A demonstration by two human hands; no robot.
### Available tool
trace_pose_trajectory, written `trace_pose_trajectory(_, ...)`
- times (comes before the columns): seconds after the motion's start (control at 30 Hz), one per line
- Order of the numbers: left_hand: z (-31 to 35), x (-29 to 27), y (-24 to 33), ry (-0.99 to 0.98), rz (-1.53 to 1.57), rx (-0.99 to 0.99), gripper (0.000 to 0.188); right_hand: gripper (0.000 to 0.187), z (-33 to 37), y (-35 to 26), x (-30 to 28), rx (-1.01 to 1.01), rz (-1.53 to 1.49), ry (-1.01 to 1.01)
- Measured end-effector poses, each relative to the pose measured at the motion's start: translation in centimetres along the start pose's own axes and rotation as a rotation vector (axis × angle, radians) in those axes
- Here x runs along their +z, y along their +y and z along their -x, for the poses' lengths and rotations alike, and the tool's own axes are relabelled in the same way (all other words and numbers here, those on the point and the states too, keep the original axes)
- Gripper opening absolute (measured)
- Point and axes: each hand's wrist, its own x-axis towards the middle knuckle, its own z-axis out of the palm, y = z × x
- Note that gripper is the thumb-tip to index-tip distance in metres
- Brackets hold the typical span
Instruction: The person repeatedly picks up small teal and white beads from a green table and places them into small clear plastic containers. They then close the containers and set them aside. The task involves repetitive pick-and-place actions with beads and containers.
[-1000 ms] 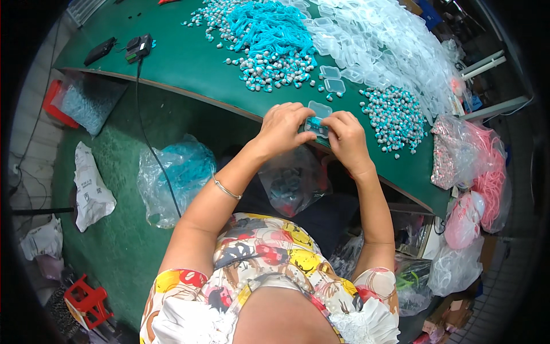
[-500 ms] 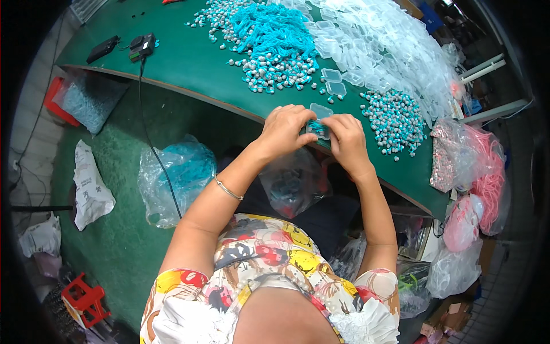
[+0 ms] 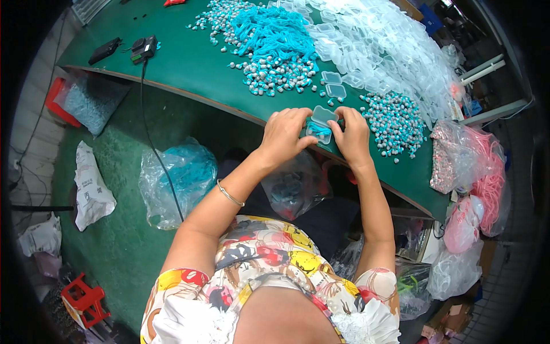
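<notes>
A small clear plastic box (image 3: pixel 318 138) with a hinged lid is held at the table's front edge, its lid raised. Bright blue cord (image 3: pixel 317 129) lies bunched inside it. My left hand (image 3: pixel 285 132) grips the box's left side, thumb along the front and fingers behind. On the other side, my right hand (image 3: pixel 352 136) pinches the raised lid (image 3: pixel 325 116) at its right edge between thumb and fingers. Just beyond stands another open clear box (image 3: pixel 335 91). Small grey-and-blue plug-like pieces (image 3: pixel 395 123) are heaped to the right of my right hand.
Farther back on the green table (image 3: pixel 189 63) lie a heap of blue cords (image 3: pixel 272 31), more grey-and-blue pieces (image 3: pixel 269 77) and a large pile of clear boxes (image 3: pixel 384 51). A black device (image 3: pixel 143 49) trails a cable at left. Bags of pink cord (image 3: pixel 487 172) hang at the right edge.
The box has tipped so that its raised lid and the blue cord show more plainly. My right hand has shifted slightly right and up, its thumb now at the lid.
</notes>
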Motion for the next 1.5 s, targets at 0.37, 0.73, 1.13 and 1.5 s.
trace_pose_trajectory(0.37, 2.0, 1.2, 1.2, 0.177, -0.197, 0.049, 0.039, 0.016, 2.1, -1.3, 0.1, -0.269, 0.009, 0.248)
trace_pose_trajectory(0.73, 3.4, 0.3, 1.6, 0.046, -0.350, 0.132, 0.043, 0.023, 3.7, -2.0, 0.0, -0.275, -0.061, 0.190)
trace_pose_trajectory(1.13, 3.6, -0.2, 0.7, -0.008, -0.317, 0.209, 0.050, 0.024, 4.3, -1.5, 0.4, -0.246, -0.082, 0.177)
trace_pose_trajectory(1.5, 1.6, -2.4, 0.3, 0.018, -0.178, 0.241, 0.050, 0.031, 4.9, -1.5, 0.5, -0.268, -0.080, 0.141)
